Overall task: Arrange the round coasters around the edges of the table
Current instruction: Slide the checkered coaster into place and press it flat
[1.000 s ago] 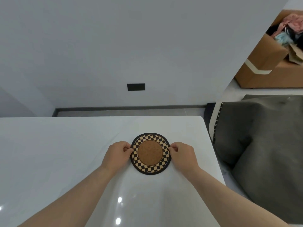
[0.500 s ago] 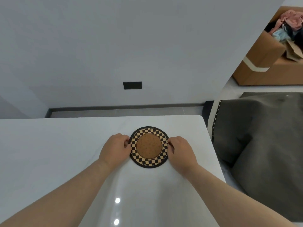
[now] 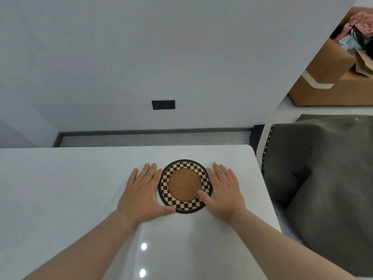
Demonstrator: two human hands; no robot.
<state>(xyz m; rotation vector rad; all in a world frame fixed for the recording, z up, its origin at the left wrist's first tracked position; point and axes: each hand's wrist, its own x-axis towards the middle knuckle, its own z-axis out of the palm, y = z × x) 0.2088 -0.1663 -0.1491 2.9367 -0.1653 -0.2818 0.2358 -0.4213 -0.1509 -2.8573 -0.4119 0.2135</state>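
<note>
- One round coaster [image 3: 185,186] is in view. It lies flat on the white table [image 3: 60,188], close to the far edge and toward the far right corner, with bare tabletop between its rim and both edges.
- Your left hand [image 3: 144,190] lies flat just left of it, fingers straight and together, gripping nothing. Its thumb touches the near-left rim.
- Your right hand [image 3: 224,190] lies flat just right of it, fingers also straight, holding nothing. Its thumb rests on the checked ring.
- The step in hand looks like squaring the coaster up at its spot. Nudge it with the sides of your hands rather than lifting it. The tabletop is glossy and hard, so the coaster should slide under light pressure, and too firm a push could send it toward the edge.
- Aim for an even margin from the far edge, then lift both hands straight up so the thumbs do not drag it.
- The coaster is a thin disc with a speckled, cork-like brown centre, a ring of black and tan checks, and a dark outer border. I cannot tell whether more coasters lie stacked beneath it.
- The table corner is rounded, and a dark grey upholstered seat [image 3: 323,168] stands just right of it.
</note>
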